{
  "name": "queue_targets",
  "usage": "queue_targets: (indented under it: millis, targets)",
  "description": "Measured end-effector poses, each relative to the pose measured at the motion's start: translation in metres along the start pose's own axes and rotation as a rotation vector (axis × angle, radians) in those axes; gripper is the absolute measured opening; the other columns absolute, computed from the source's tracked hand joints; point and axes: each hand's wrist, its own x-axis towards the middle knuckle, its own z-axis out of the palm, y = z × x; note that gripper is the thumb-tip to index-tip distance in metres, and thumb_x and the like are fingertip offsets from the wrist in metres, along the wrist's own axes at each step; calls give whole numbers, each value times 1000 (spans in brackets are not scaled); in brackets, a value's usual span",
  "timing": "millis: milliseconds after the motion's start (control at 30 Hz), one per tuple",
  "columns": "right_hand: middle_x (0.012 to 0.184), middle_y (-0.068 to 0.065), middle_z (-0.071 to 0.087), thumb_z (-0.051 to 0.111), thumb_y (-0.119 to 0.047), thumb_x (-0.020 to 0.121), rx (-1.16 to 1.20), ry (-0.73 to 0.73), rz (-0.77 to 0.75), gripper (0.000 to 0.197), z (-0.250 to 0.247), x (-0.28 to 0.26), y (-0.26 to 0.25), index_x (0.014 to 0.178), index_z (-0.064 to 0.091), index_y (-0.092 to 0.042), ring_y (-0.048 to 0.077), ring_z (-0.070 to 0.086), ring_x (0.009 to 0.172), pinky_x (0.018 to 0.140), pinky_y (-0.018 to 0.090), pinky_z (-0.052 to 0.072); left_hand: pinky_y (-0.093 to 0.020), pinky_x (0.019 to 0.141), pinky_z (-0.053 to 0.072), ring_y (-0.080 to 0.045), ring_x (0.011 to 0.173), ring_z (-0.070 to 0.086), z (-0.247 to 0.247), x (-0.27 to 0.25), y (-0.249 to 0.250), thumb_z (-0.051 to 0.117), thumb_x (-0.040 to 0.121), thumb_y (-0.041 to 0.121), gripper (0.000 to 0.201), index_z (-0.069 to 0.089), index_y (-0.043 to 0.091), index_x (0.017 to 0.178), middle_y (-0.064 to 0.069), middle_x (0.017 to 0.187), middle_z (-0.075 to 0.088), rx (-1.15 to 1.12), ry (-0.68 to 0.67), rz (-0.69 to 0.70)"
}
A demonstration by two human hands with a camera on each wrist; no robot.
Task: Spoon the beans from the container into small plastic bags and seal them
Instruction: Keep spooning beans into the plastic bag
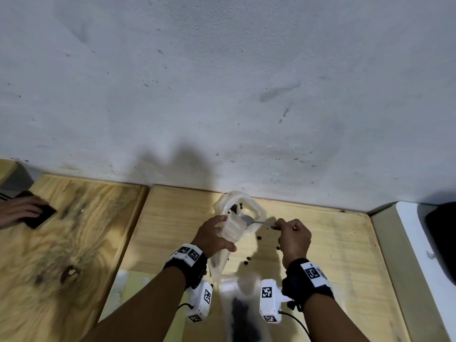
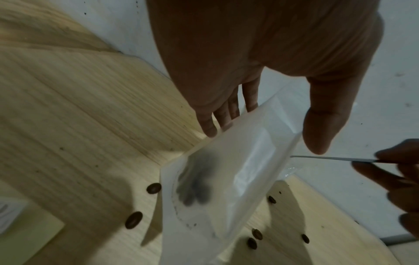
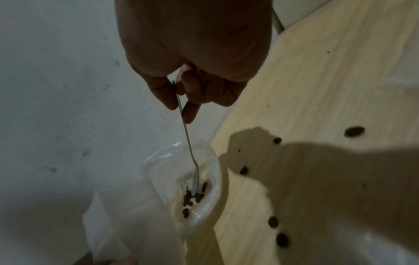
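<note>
Several dark beans (image 3: 192, 197) lie in the clear container (image 1: 243, 208) near the wall, around the bowl of a metal spoon (image 3: 189, 148) whose handle the right hand (image 1: 293, 239) pinches. Just beside it, the left hand (image 1: 213, 236) grips a small plastic bag (image 2: 226, 179) upright, beans showing dimly inside. Loose beans (image 1: 246, 260) scatter over the wooden table (image 1: 333, 243). Another person's hand (image 1: 17, 211) rests on a dark phone (image 1: 40, 213), far left.
</note>
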Motion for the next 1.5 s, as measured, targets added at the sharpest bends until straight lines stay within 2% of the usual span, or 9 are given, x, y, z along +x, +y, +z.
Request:
queue_targets:
  millis: [200, 433, 567, 700, 933, 1067, 1167, 1300, 1500]
  targets:
    - [55, 0, 55, 81, -21, 72, -194, -151, 35, 30, 12, 2, 21, 58, 56, -15, 25, 50, 60, 60, 36, 42, -32, 85, 54, -16, 108, 60, -3, -13, -4, 88, 32, 28, 98, 51, 33, 124, 1, 124, 59, -60, 89, 20]
    - [96, 1, 66, 77, -29, 82, -495, -164, -186, 28, -15, -17, 9, 106, 62, -26, 24, 65, 90, 74, 30, 47, -36, 89, 53, -16, 108, 56, -12, -34, -5, 88, 39, 28, 99, 52, 23, 131, 6, 124, 53, -62, 233, 93]
    - [70, -7, 64, 63, -12, 92, -344, -551, -305, 22, -13, -40, -27, 100, 69, -31, 11, 62, 70, 65, 23, 44, -29, 81, 53, -14, 98, 59, -13, -44, 6, 86, 36, 34, 95, 56, 25, 126, 4, 114, 60, -25, 228, 172]
    - [69, 0, 63, 51, -7, 93, -396, -843, -245, 26, -7, -60, -63, 100, 73, -19, 1, 47, 49, 53, 18, 35, -21, 72, 50, -10, 92, 59, -10, -51, 24, 94, 46, 20, 88, 57, 23, 125, 3, 113, 59, 12, 169, 243]
    - [71, -11, 61, 84, -23, 74, -421, -624, -504, 24, -14, -53, -80, 69, 60, -19, 2, 57, 67, 62, 17, 43, -33, 84, 54, -18, 97, 62, -11, -60, 54, 83, 53, 51, 77, 56, 27, 121, 4, 112, 60, -75, 122, 290]
    - [72, -5, 60, 89, -16, 71, -279, -500, -511, 30, -15, -51, -85, 86, 64, -20, 7, 59, 69, 65, 19, 46, -20, 58, 48, -22, 68, 63, -14, -61, 69, 72, 86, 22, 14, 60, 13, 88, -5, 84, 64, -179, 196, 312]
    - [74, 0, 59, 88, -16, 73, -165, -517, -397, 41, -14, -52, -87, 108, 68, -24, 3, 59, 66, 67, 18, 49, -22, 59, 51, -21, 67, 60, -15, -65, 78, 67, 89, 10, 15, 59, 0, 83, -10, 76, 63, -267, 217, 343]
    - [52, -16, 53, 79, -10, 82, -106, -615, -318, 15, -13, -61, -95, 88, 70, 0, -3, 46, 42, 43, 8, 33, -20, 59, 51, -18, 65, 60, -13, -74, 89, 65, 90, 11, 13, 60, 2, 83, -8, 74, 64, -363, 216, 380]
    - [53, -12, 47, 78, -11, 82, -66, -625, -265, 20, -11, -67, -110, 73, 60, -9, 0, 39, 43, 42, 13, 28, -23, 61, 49, -17, 63, 60, -10, -79, 98, 66, 90, 17, 14, 65, 13, 77, -7, 76, 68, -403, 209, 401]
